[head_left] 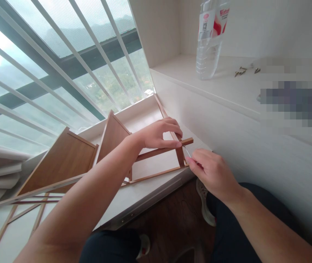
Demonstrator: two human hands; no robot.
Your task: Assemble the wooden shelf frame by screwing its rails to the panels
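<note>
Left hand: left hand (160,134) was curled over the crossing of two slats of the wooden frame (156,153), fingers clasping the horizontal slat from above.
Right hand: right hand (213,174) was clenched around a thin metal tool (187,151), apparently a screwdriver, its handle hidden in the fist; the tip met the frame at the slat joint, just beside the left fingertips.
Wooden frame: it lay tilted on the white window ledge (145,190), its slender rails running away from the joint toward the window.
Panels: two brown wooden panels (63,160) stood slanted within the frame, on the window side of the left hand.
Bench: a white bench (227,91) rose beyond the frame, higher than the ledge.
Bottle: a clear plastic bottle (209,47) stood upright on the bench, well apart from the frame.
Screws: a few loose screws (243,70) lay on the bench, near the bottle.
Shoe: a white shoe (205,204) rested on the dark floor, below the frame's joint and under the right hand.
</note>
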